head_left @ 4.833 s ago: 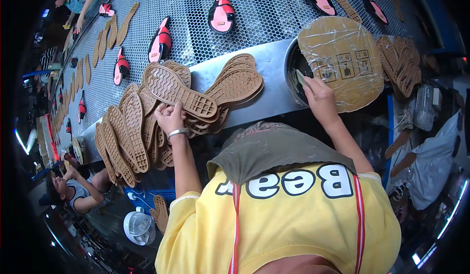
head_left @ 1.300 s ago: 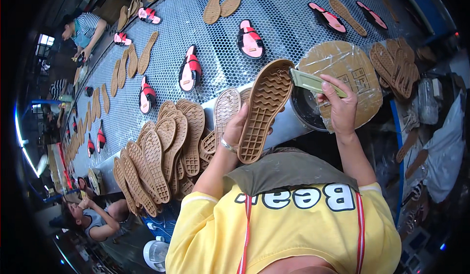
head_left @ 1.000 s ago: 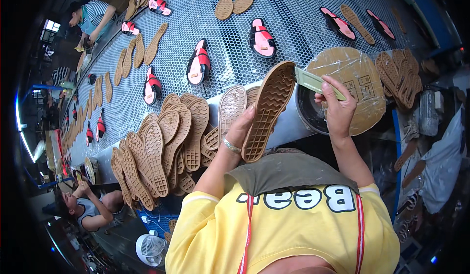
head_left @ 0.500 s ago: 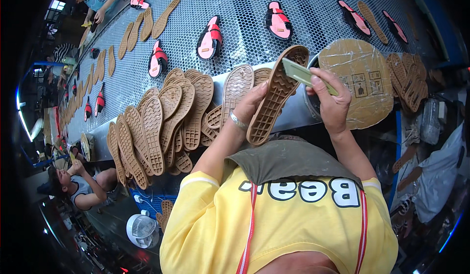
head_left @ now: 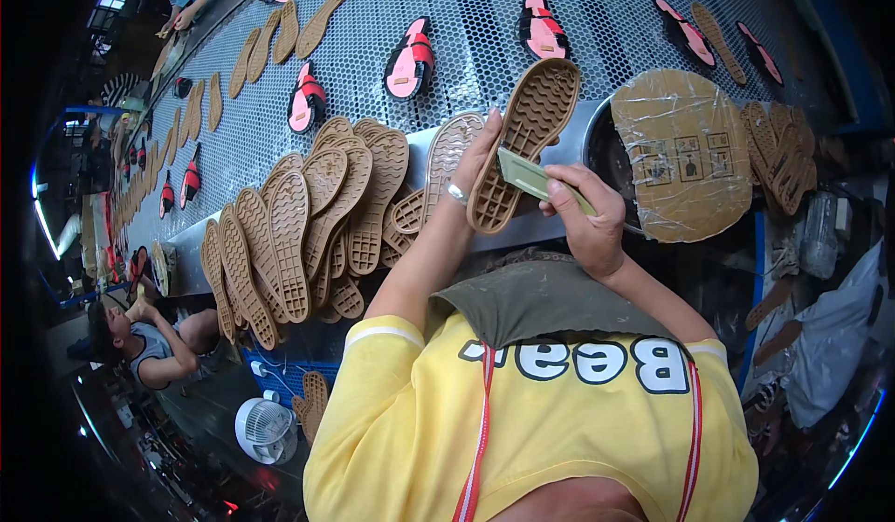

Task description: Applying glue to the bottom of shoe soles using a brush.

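Observation:
A brown shoe sole [head_left: 541,103] is held tilted in my left hand [head_left: 477,157], its ridged, gridded face turned up. The fingers of that hand wrap its left edge, partly hidden. My right hand [head_left: 594,219] grips a flat, pale green tool [head_left: 527,176] between thumb and fingers. The tool's wide end lies over the lower, gridded part of the sole; whether it has bristles or a plain blade I cannot tell. Left of my hands, a heap of brown soles [head_left: 289,242] leans overlapping along the bench edge, with a shinier sole [head_left: 454,160] beside my left wrist.
Beyond the bench, a mesh-topped conveyor [head_left: 475,75] carries pink-and-black sandals [head_left: 408,61] and loose soles [head_left: 322,20]. A cardboard-covered round metal container [head_left: 611,172] stands at right, by more soles [head_left: 778,163]. Co-workers [head_left: 158,336] are at left; a white fan [head_left: 266,432] sits below.
The green tool has moved down and left, from the sole's upper end to its lower part. My left hand has raised the sole slightly. Sandals on the conveyor have shifted a little.

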A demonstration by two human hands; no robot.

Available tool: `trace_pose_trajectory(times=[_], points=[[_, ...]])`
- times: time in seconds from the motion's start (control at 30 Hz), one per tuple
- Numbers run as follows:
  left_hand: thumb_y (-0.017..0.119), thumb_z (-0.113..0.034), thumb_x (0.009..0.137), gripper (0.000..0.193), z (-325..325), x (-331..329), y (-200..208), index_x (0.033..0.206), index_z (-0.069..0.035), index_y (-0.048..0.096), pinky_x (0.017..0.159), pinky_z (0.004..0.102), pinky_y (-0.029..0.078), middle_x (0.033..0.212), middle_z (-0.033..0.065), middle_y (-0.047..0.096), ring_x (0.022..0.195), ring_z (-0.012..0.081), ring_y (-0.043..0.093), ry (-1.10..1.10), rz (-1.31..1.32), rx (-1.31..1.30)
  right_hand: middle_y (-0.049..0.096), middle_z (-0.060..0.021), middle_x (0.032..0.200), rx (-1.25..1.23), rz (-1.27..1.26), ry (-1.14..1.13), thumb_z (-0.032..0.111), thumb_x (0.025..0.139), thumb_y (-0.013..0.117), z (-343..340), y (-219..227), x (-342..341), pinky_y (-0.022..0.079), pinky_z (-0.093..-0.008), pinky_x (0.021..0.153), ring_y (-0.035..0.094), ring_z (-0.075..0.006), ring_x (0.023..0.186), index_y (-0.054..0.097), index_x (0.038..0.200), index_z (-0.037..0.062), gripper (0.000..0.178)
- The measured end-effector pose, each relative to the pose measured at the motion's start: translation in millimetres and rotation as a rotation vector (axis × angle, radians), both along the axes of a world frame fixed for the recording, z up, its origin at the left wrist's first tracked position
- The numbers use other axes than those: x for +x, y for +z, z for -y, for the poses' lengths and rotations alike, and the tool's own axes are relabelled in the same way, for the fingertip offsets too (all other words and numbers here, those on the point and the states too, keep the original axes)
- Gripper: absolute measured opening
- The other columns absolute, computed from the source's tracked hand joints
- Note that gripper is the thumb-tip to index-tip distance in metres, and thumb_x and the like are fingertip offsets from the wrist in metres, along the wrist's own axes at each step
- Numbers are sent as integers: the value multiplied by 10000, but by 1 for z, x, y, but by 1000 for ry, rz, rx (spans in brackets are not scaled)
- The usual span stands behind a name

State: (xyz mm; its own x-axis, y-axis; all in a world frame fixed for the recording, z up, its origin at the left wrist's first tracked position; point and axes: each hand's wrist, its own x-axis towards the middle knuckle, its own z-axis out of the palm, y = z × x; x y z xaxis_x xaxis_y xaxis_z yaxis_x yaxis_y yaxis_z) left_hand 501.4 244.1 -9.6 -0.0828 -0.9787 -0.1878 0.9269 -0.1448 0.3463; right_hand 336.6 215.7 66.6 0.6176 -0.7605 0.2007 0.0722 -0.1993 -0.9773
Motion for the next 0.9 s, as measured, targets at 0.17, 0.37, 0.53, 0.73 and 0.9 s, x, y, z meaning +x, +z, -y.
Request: trace_pose_trajectory(times=[0.17, 0.37, 0.53, 0.73, 0.9], points=[[347, -483, 939, 573, 15, 12, 6, 1285, -35, 436, 590, 325, 575, 1059, 235, 587, 752, 214, 654, 17, 152, -10, 586, -108, 771, -78, 8, 62, 0, 864, 537, -12, 4, 2, 458, -247, 557, 575, -138, 620, 584, 975, -54, 132], [391, -449, 937, 524, 23, 13, 9, 1243, -30, 462, 506, 304, 554, 978, 241, 610, 659, 181, 639, -9, 83, -7, 584, -141, 775, -255, 10, 129, -37, 829, 554, -22, 5, -2, 463, -281, 558, 586, -203, 619, 576, 978, -48, 152], [384, -442, 942, 522, 24, 16, 7, 1266, -37, 437, 492, 290, 542, 978, 252, 606, 661, 174, 639, -50, 83, -36, 590, -152, 788, -262, 1, 157, -49, 813, 561, -24, 6, -4, 470, -291, 572, 592, -236, 635, 575, 976, -47, 164], [420, -483, 916, 510, 24, 15, 18, 1193, -63, 507, 417, 282, 548, 877, 176, 648, 555, 169, 641, -46, 204, 88, 596, -143, 797, -345, -4, 271, -68, 757, 592, -12, 22, -2, 477, -293, 594, 598, -252, 660, 592, 926, -33, 173], [489, -527, 867, 551, 21, 13, 23, 1107, -38, 570, 400, 296, 539, 783, 142, 653, 481, 201, 620, -105, 243, 149, 619, -97, 824, -508, -52, 488, -84, 628, 621, 16, 44, 2, 478, -309, 665, 599, -237, 742, 631, 843, 8, 234]])
